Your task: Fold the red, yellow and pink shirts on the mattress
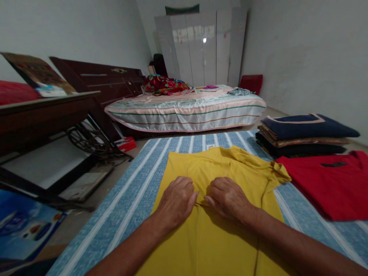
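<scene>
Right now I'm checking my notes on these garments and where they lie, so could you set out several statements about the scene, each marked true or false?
1. The left grip and the right grip are both on the yellow garment. True.
2. The garment just right of the yellow one is green. False: the red garment lies there.
3. A folded stack sits beyond the red garment. True.
4. The top piece of that stack is white. False: a navy piece with pale trim is on top.
5. The blue surface under the yellow garment has white stripes. True.
</scene>
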Demonstrator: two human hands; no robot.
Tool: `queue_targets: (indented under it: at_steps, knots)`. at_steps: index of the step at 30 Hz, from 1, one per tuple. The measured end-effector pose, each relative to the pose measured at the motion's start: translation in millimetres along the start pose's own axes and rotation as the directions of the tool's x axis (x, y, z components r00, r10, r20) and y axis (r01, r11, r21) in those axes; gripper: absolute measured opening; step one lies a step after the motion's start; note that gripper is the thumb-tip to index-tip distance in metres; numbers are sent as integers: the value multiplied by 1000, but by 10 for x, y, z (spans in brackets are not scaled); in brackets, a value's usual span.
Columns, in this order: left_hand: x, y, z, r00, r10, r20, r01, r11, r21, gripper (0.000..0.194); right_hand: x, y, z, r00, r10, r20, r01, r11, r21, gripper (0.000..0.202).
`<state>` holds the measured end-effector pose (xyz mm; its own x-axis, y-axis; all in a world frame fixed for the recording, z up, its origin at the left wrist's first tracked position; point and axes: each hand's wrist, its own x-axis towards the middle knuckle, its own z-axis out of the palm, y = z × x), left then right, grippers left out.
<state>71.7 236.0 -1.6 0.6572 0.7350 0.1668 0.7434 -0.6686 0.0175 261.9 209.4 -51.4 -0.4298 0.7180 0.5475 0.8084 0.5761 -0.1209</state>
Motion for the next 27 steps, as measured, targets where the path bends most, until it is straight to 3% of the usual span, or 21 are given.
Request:
queue_targets:
  at_steps: [3, 6, 10, 13, 18, 27]
  knots:
    - [257, 130, 72, 998, -33, -61, 33, 999, -13, 24, 50, 189, 0, 998, 50, -28, -50, 999, -18, 22]
    - [491, 199, 238, 993, -120, 12, 120, 993, 2, 32, 74, 462, -23, 981, 191, -32, -193, 979, -70, 24]
    - [608, 162, 459, 969, -169, 179, 174, 985, -12, 56, 69, 796, -80, 890, 455, 22, -448, 883, -139, 30]
    - [573, 128, 520, 951, -149, 270, 166, 985, -40, 71, 83, 938, -120, 830, 548, 105, -533, 834, -146, 30]
    - [533, 146, 474, 938, -133, 322, 156, 987, -46, 77, 187, 1047, -78, 837, 512, 192, -486, 857, -168, 22]
    - [554, 140, 480, 933, -116, 342, 134, 991, -30, 76, 209, 1085, 36, 880, 453, 143, -406, 873, -270, 25]
